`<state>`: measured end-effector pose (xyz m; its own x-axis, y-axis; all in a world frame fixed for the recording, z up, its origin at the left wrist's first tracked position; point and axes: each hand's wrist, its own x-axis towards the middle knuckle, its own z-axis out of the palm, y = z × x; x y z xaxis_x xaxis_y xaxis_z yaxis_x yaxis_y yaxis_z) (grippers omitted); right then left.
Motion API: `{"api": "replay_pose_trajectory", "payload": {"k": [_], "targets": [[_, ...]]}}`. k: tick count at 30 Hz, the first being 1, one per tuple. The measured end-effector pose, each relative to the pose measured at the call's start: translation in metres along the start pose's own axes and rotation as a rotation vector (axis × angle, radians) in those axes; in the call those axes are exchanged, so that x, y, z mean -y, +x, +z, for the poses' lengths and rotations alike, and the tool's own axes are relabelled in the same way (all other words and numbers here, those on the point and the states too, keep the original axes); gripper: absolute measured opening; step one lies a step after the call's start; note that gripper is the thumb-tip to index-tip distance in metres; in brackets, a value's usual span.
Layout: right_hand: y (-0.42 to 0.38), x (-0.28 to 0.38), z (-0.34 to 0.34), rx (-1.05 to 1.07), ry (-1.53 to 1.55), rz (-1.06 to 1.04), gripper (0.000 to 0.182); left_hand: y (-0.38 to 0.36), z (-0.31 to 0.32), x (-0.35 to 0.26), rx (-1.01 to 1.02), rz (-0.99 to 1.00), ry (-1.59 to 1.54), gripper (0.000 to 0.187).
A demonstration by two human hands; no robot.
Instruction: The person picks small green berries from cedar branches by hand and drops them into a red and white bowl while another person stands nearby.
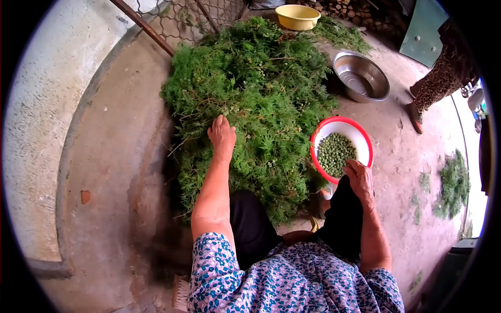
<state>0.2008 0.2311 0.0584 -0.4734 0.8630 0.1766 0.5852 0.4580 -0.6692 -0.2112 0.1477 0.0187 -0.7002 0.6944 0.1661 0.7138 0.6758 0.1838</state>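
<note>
I see the left hand point(222, 134) pressed into the green branch pile point(250, 99), fingers buried, grip unclear. Right hand point(359, 175) rests on the near rim of the red bowl point(365, 136), fingers curled over it. Bowl roughly half full of green seeds point(335, 152); most of the pile looks unpicked. Steel basin point(360, 77) far right, empty. Bare floor left; wall curves close.

Beyond the pile: a round yellow plastic basin point(297, 16) at its far edge, a shiny round steel bowl point(361, 76) just right of it, a smaller heap of green sprigs point(453, 183) well apart, farther right.
</note>
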Motion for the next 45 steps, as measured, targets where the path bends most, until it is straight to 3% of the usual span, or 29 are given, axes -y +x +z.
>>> {"api": "replay_pose_trajectory", "payload": {"k": [1, 4, 7, 9, 12, 13, 16, 21, 25, 28, 31, 34, 37, 39, 41, 45], "targets": [[0.0, 0.001, 0.0, 0.012, -0.008, -0.003, 0.02, -0.005, 0.0, 0.003, 0.002, -0.002, 0.003, 0.043], [-0.001, 0.006, 0.0, 0.03, -0.004, -0.001, 0.02, -0.011, -0.017, 0.005, -0.355, 0.146, -0.167, 0.019], [-0.001, 0.008, 0.002, 0.056, -0.006, -0.003, 0.021, 0.007, -0.029, 0.003, -0.411, 0.105, -0.369, 0.019], [0.002, 0.009, 0.001, 0.057, -0.02, -0.014, 0.022, 0.026, -0.024, 0.006, -0.329, 0.179, -0.393, 0.028], [0.003, 0.014, 0.002, 0.046, -0.017, -0.021, 0.022, 0.049, -0.017, -0.003, -0.038, 0.034, -0.245, 0.049], [0.004, 0.014, 0.002, 0.045, -0.019, -0.018, 0.022, 0.056, -0.01, -0.004, -0.036, 0.037, -0.247, 0.049], [0.004, 0.015, -0.001, 0.088, 0.002, 0.042, 0.022, 0.066, -0.008, -0.015, 0.251, -0.177, -0.141, 0.058], [0.007, 0.015, -0.002, 0.076, -0.024, 0.027, 0.022, 0.074, 0.006, -0.009, 0.456, -0.173, -0.129, 0.055], [0.007, 0.018, -0.005, 0.104, -0.016, 0.041, 0.022, 0.054, 0.011, -0.002, 0.349, -0.137, -0.239, 0.052], [0.004, 0.021, -0.004, 0.097, -0.013, 0.023, 0.021, 0.026, -0.002, -0.001, 0.019, -0.013, -0.675, 0.041], [0.003, 0.021, -0.002, 0.076, -0.001, -0.003, 0.02, -0.02, -0.031, -0.015, -0.076, 0.037, -0.851, 0.038], [0.003, 0.019, 0.003, 0.129, 0.013, -0.082, 0.019, -0.065, -0.058, -0.029, -0.064, 0.101, -0.877, 0.039], [0.0, 0.026, 0.021, 0.167, 0.101, -0.099, 0.021, -0.109, -0.069, -0.044, -0.047, 0.065, -1.098, 0.032], [-0.008, 0.036, 0.046, 0.231, 0.288, -0.11, 0.023, -0.138, -0.075, -0.056, 0.009, 0.056, -1.199, 0.031], [-0.019, 0.053, 0.062, 0.399, 0.405, -0.035, 0.031, -0.161, -0.083, -0.074, 0.076, 0.022, -1.369, 0.029], [-0.028, 0.063, 0.094, 0.33, 0.745, 0.084, 0.045, -0.2, -0.097, -0.098, 0.205, 0.026, -1.339, 0.028]]}}
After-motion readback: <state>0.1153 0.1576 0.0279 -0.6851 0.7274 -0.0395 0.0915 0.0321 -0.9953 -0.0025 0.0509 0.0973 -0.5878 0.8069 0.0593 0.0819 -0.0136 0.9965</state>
